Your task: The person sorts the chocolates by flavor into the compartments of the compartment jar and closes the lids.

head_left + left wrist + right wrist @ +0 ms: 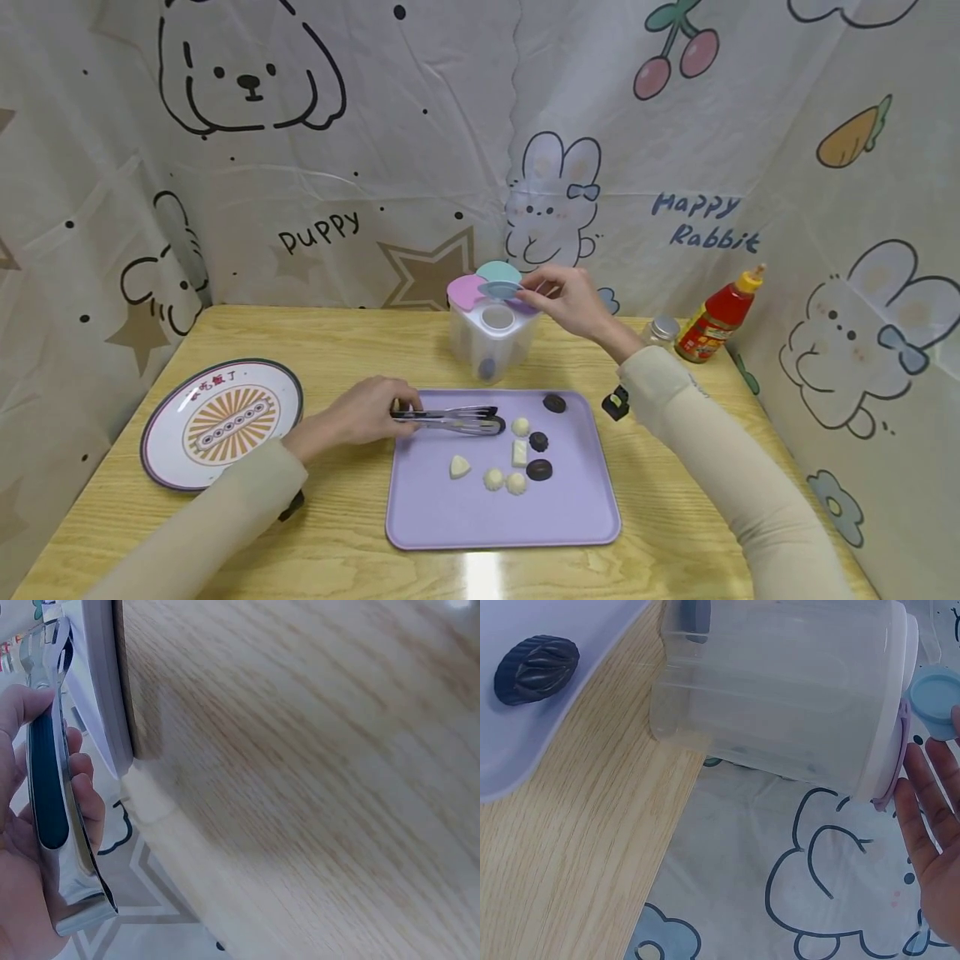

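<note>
My left hand (pixel 369 407) holds metal tongs (pixel 453 422) with dark handle panels over the left part of a purple tray (pixel 442 517). The tongs (pixel 49 780) lie between thumb and fingers in the left wrist view. My right hand (pixel 572 302) pinches the raised light blue lid (pixel 500 289) of a translucent canister (pixel 491 343) behind the tray. Under that lid shows a round opening. The canister's other lids, pink (pixel 467 292), green (pixel 498 271) and purple, lie flat. On the tray are several white chocolates (pixel 460 467) and dark chocolates (pixel 539 470).
A patterned plate (pixel 161 442) stands on the wooden table (pixel 337 517) at the left. Behind my right forearm are a silver-capped jar (pixel 663 327) and a red sauce bottle (pixel 716 321). A printed cloth (pixel 420 167) hangs around the table's back and sides.
</note>
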Demonstrator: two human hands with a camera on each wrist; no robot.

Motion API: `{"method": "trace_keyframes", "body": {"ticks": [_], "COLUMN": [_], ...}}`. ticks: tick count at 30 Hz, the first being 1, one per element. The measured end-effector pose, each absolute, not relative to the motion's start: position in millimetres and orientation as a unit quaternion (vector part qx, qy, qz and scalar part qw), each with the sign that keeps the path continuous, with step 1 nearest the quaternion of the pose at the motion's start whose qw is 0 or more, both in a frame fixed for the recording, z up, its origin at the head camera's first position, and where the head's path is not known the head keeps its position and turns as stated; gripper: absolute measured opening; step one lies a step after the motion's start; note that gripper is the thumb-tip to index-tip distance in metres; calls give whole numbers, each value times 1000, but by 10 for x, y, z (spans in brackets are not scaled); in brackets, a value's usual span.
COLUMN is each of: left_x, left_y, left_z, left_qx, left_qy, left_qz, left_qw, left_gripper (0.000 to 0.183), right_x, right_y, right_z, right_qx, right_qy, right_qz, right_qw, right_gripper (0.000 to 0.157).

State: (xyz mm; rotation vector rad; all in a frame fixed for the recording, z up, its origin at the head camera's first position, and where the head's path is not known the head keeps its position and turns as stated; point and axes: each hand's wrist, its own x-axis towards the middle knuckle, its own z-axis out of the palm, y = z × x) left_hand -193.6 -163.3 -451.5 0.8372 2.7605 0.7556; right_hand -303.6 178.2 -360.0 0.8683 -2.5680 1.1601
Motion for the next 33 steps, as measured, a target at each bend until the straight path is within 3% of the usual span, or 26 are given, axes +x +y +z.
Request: {"method": "trace_keyframes", "body": {"ticks": [22,33], "left_x": [-1924,-1985], "left_y": [-1600,-1709], "left_z": [-4481,-4078], "left_qx": [278,261], "left_qy": [920,922], "left_qz": [265,283], "left_qw": [78,37], "left_gripper": [6,7], "right_x": [-3034,-3021], "right_y": [1790,1780], "right_z": [-3597,-3582], "right_qx": [295,290], "right_qy": [-869,-871], "right_qz": [387,385], "right_qw": [93,90], "right_gripper": [14,15]}}
